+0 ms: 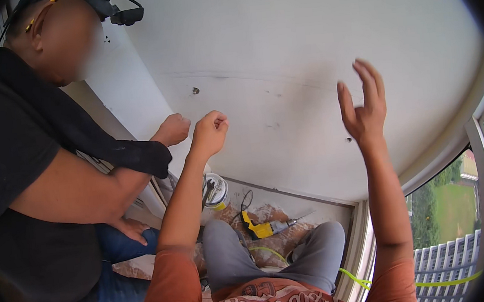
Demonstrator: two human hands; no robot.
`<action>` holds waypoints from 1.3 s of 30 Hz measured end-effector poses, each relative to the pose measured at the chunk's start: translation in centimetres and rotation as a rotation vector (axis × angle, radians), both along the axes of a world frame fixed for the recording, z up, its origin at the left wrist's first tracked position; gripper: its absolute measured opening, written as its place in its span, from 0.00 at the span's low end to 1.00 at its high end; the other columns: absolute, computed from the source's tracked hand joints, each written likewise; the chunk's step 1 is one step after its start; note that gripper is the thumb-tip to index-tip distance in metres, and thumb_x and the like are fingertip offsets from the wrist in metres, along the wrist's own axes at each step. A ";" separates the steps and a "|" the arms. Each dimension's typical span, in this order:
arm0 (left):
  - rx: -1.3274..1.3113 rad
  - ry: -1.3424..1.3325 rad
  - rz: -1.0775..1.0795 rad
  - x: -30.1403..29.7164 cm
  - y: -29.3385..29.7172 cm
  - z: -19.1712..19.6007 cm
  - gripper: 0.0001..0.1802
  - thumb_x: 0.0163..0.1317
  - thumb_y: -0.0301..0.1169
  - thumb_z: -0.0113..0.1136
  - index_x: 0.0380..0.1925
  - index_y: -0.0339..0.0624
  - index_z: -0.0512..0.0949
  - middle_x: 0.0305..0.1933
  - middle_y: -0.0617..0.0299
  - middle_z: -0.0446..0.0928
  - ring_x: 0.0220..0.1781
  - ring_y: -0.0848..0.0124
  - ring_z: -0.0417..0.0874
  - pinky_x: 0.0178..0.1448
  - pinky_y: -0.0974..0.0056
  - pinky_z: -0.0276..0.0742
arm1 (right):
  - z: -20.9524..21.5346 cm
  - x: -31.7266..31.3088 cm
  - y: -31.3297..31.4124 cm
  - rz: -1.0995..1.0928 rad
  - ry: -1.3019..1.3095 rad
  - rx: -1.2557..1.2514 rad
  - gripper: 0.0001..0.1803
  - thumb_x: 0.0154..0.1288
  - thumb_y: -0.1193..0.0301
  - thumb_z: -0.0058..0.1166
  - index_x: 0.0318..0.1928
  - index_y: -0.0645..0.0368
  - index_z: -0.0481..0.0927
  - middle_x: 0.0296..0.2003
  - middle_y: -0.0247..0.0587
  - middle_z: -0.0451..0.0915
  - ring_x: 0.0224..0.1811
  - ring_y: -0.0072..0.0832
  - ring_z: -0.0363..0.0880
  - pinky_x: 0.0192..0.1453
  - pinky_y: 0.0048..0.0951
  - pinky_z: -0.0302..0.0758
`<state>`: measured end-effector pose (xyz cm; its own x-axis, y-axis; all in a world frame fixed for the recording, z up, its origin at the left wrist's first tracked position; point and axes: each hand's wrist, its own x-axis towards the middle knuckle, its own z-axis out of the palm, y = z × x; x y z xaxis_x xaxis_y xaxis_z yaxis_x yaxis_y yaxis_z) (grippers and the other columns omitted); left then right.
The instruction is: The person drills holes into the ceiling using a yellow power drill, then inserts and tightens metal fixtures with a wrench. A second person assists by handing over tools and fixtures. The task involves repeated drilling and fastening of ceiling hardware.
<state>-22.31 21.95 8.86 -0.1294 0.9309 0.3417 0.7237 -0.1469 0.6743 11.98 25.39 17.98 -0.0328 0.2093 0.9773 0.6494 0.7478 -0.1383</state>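
My left hand [210, 135] is raised in front of the white wall [277, 37], its fingers curled in and nothing showing in them. To the right, my right hand [364, 104] is held up higher, empty, with thumb and fingers apart. Neither hand appears to touch anything. A co-worker's closed hand [174, 129] is just left of my left hand. Their other hand [133, 230] rests at their thigh. The wall bears a hole [196, 90] on the left, another hole [349, 139] on the right, and faint lines and marks between.
A yellow power drill [264, 228] with a long bit lies on the dusty floor between my knees. Beyond my left knee stands a white bucket [218, 195] with tools inside. The co-worker [28, 166] crowds my left side. A window [445, 207] and a bright green cord [356, 280] are on the right.
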 end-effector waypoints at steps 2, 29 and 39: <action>0.064 -0.093 0.135 -1.2 1.7 -1.0 0.12 0.62 0.31 0.62 0.41 0.33 0.80 0.35 0.54 0.83 0.37 0.67 0.84 0.44 0.63 0.79 | 4.3 -1.1 3.9 -0.168 -0.070 0.190 0.25 0.63 0.65 0.61 0.59 0.58 0.75 0.62 0.43 0.73 0.67 0.42 0.67 0.68 0.43 0.65; 0.058 0.489 0.434 -9.4 10.7 -1.3 0.14 0.72 0.36 0.46 0.38 0.36 0.75 0.42 0.46 0.79 0.41 0.45 0.81 0.46 0.46 0.76 | 3.5 -4.4 11.5 -0.694 -0.219 0.056 0.31 0.69 0.43 0.45 0.69 0.37 0.69 0.74 0.23 0.59 0.79 0.26 0.44 0.80 0.42 0.30; 0.212 0.505 0.385 -9.6 10.3 -1.5 0.15 0.70 0.38 0.51 0.32 0.36 0.75 0.35 0.45 0.79 0.36 0.44 0.79 0.42 0.45 0.74 | 3.6 -4.4 11.5 -0.709 -0.224 0.073 0.31 0.69 0.43 0.47 0.69 0.37 0.69 0.73 0.23 0.60 0.79 0.26 0.47 0.80 0.41 0.31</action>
<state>-31.96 32.23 7.37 -0.2153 0.7562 0.6179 0.9702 0.0933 0.2238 7.61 36.86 21.56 -0.1144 0.1890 0.9753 0.9860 0.1416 0.0882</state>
